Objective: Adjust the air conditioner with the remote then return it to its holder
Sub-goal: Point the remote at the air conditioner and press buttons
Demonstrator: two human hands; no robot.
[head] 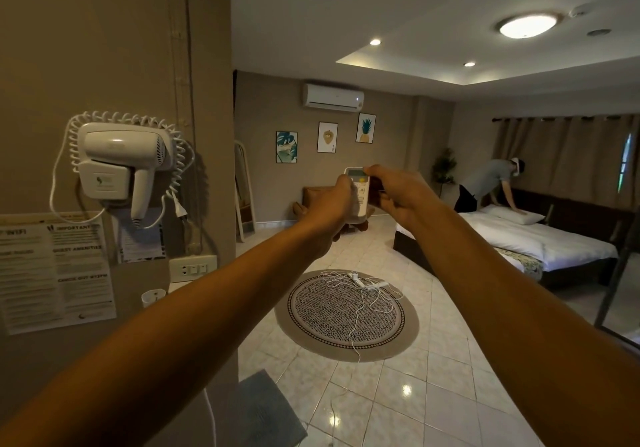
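We hold the remote (358, 192) upright in our left hand (329, 209), fingers wrapped around its lower body. Above this grip, our right hand (398, 192) pinches its top edge. We should keep it pointed at the air conditioner (333, 96) while pressing 1 button firmly.

Both forearms and hands (327, 211) are bare, no sleeves showing.

both arms reach straight forward at chest height, forearms bare. the left hand (329, 211) is curled in a grip, thumb on top. the right hand (398, 193) sits just beside it, fingers (375, 171) pinched forward, knuckles up.
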